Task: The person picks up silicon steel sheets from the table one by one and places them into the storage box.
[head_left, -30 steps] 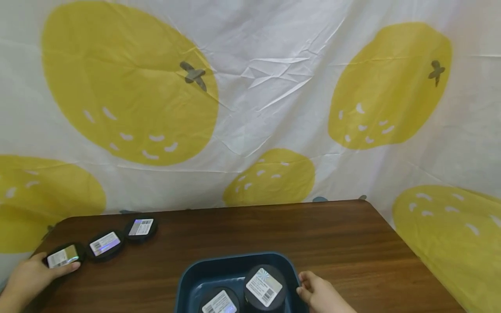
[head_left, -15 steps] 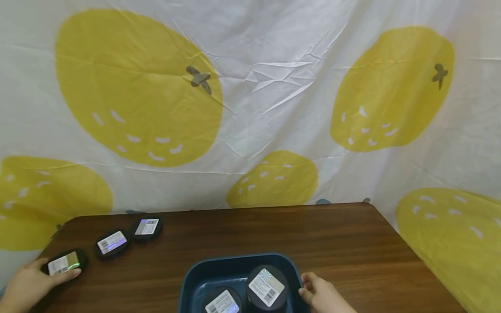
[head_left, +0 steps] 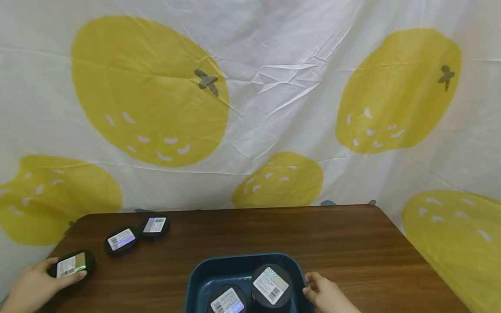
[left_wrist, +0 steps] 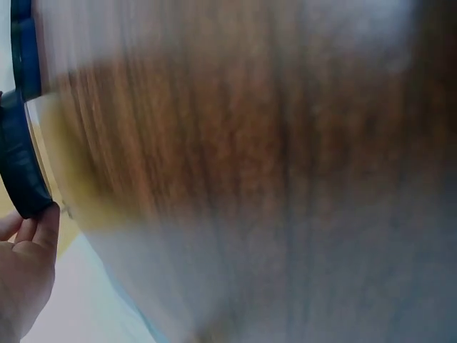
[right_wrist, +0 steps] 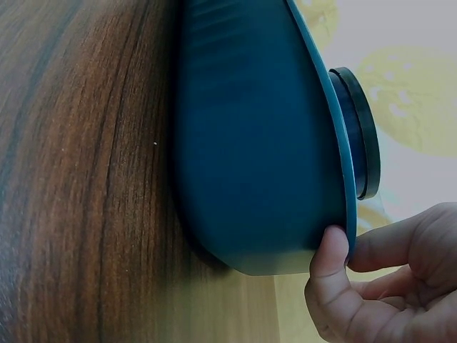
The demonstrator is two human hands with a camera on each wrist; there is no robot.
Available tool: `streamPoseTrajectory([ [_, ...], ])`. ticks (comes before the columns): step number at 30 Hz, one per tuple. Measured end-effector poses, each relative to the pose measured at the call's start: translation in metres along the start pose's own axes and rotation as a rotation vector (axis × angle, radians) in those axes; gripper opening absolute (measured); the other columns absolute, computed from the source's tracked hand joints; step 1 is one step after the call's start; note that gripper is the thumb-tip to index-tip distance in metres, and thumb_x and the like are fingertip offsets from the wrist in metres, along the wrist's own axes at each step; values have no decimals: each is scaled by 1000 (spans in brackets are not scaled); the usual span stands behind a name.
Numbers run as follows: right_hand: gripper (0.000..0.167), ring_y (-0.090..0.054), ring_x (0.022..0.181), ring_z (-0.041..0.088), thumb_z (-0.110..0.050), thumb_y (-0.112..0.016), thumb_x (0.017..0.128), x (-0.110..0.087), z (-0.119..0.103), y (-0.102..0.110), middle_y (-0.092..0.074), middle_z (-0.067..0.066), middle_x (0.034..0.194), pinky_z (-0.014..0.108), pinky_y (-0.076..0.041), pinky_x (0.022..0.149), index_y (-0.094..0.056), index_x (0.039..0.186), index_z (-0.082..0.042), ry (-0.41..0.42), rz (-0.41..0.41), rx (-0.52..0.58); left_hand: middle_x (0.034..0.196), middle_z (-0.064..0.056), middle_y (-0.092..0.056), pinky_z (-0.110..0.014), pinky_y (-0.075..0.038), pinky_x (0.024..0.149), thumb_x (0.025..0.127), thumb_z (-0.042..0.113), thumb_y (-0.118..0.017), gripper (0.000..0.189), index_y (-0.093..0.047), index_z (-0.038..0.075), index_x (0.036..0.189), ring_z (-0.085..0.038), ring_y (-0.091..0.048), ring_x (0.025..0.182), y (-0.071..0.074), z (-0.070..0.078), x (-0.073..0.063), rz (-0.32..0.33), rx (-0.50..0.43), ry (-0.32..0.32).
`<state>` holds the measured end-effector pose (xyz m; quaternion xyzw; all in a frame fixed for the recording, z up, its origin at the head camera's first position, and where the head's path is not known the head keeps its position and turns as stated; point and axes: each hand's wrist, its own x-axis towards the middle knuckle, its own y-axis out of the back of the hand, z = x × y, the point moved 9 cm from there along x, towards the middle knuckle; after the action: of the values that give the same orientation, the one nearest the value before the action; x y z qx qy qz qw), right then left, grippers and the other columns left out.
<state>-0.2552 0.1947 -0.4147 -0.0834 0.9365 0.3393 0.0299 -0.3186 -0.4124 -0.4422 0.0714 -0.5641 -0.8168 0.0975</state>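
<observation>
My left hand (head_left: pixel 37 282) grips a black round container (head_left: pixel 71 266) with a white and gold label on top, at the table's left edge. Its thumb lies along the near side. In the left wrist view, the fingers (left_wrist: pixel 47 229) touch the bottom end of the dark container (left_wrist: pixel 25 161). My right hand (head_left: pixel 326 293) pinches the right rim of a dark blue tray (head_left: pixel 238 259); the right wrist view shows thumb and finger on either side of that rim. Inside the tray are two black labelled containers, a taller-standing one (head_left: pixel 271 285) and a lower one (head_left: pixel 227 301).
Two more black labelled containers, one (head_left: pixel 121 240) and another (head_left: pixel 154 226), sit side by side at the far left of the brown wooden table (head_left: pixel 254 230). Behind the table hangs a white curtain (head_left: pixel 274 100) with yellow fruit prints. The tray's near part is cut off.
The left hand has drawn its container away from the neighbouring one, nearer to me, so a gap now shows. The head view has shifted slightly left. The right hand stays on the tray rim.
</observation>
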Motion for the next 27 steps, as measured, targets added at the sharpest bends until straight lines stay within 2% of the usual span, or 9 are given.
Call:
streamPoseTrajectory([
  [3, 31, -60, 82, 29, -4, -59, 87, 0, 0, 1, -62, 17, 93, 42, -52, 68, -51, 112, 14, 13, 2, -19, 108, -47, -42, -60, -44, 77, 74, 62, -65, 104, -35, -28, 116, -56, -47, 94, -2, 6, -3, -3, -13, -13],
  [10, 31, -61, 86, 32, -6, -60, 87, 1, -1, 2, -63, 17, 93, 48, -50, 74, -52, 111, 13, 31, 0, -61, 115, -52, -28, -66, -42, 74, 79, 62, -60, 103, -28, -24, 125, -64, -38, 98, -10, 30, -15, -91, -41, -78],
  [12, 31, -61, 87, 33, -6, -60, 87, 1, -2, 1, -63, 19, 94, 49, -51, 74, -52, 111, 13, 32, -3, -63, 115, -51, -26, -65, -42, 72, 79, 61, -61, 101, -28, -22, 126, -63, -40, 97, -8, 38, -18, -79, -48, -104],
  [19, 27, -62, 86, 33, -6, -61, 87, 1, -4, 4, -64, 21, 95, 49, -51, 74, -54, 108, 10, 37, 20, -75, 111, -44, -35, -58, -43, 69, 74, 54, -70, 93, -37, -17, 124, -51, -48, 91, 1, 62, -31, 39, -78, -199],
  [27, 23, -62, 84, 30, -6, -62, 86, 0, -6, 4, -65, 17, 92, 51, -49, 75, -55, 104, 6, 54, 36, -107, 114, -39, -37, -57, -43, 69, 74, 52, -71, 92, -37, -15, 128, -49, -50, 91, 0, 74, -42, 23, -104, -209],
])
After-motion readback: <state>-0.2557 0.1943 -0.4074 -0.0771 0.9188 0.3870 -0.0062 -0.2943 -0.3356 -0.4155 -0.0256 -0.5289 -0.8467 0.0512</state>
